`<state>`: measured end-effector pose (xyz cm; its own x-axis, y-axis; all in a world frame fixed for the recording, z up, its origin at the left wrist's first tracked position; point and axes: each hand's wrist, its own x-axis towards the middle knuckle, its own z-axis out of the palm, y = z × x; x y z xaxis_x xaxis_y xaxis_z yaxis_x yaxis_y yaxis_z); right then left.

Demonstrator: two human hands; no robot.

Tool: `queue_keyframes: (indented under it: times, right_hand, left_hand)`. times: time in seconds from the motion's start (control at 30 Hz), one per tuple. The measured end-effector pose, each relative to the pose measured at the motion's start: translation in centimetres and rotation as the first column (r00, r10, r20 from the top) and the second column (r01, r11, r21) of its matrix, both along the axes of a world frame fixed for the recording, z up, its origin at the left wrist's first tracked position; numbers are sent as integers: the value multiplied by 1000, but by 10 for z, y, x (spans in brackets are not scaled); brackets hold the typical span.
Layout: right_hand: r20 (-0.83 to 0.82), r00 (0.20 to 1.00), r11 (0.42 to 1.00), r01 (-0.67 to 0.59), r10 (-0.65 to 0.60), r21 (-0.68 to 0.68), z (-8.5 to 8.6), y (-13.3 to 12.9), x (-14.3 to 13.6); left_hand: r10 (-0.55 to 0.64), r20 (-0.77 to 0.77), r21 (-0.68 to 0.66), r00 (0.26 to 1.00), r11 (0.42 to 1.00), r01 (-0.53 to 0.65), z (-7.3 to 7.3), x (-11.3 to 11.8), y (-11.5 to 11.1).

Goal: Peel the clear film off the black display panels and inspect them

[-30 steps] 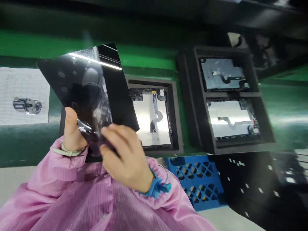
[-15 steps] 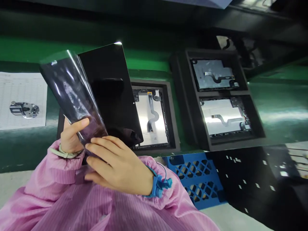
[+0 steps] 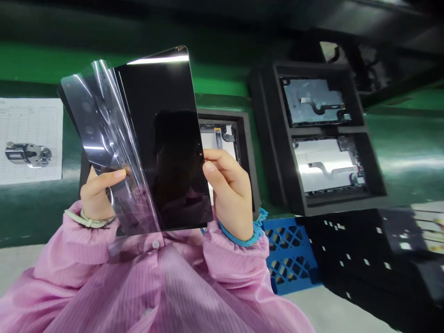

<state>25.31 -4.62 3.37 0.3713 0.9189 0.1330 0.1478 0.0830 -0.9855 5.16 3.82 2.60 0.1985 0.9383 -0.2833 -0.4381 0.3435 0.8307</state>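
A glossy black screen panel (image 3: 169,138) is held up in front of me, tilted. Clear plastic film (image 3: 104,125) lies folded back over its left part. My left hand (image 3: 102,189) grips the film and the panel's left side, its thumb on top of the film. My right hand (image 3: 231,189) pinches the panel's right edge between thumb and fingers. Behind the panel, partly covered by it, sits a dark foam frame (image 3: 248,152) holding a silvery device housing with a flex cable (image 3: 218,138).
Stacked dark foam trays (image 3: 301,171) at the right hold two more housings with cables. A metal tool (image 3: 29,154) rests on a printed sheet (image 3: 31,111) at the left. Below the trays are a blue plastic crate (image 3: 294,286) and a black perforated crate (image 3: 367,273).
My right hand has left the film near my left hand and moved right to the panel's edge. The panel has turned more upright, and the film shows wider across its left part.
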Motion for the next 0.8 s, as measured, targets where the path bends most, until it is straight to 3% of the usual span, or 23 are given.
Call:
queue_keyframes:
  times: [0.17, 0.33, 0.47, 0.8]
  right_hand:
    - [-84, 996, 999, -13, 16, 42, -1, -6, -1]
    - [-109, 994, 999, 6, 0, 54, 4, -12, -4]
    - [-112, 993, 997, 36, -28, 64, 7, -16, -6]
    - [-56, 998, 996, 43, -38, 83, 13, -22, -9]
  left_hand:
    - [-59, 33, 126, 998, 991, 55, 0, 4, 1]
    - [0, 68, 89, 998, 996, -6, 3, 1, -1]
    - [-102, 57, 60, 993, 993, 99, 2, -4, 0]
    - [-142, 51, 46, 989, 989, 140, -2, -10, -2]
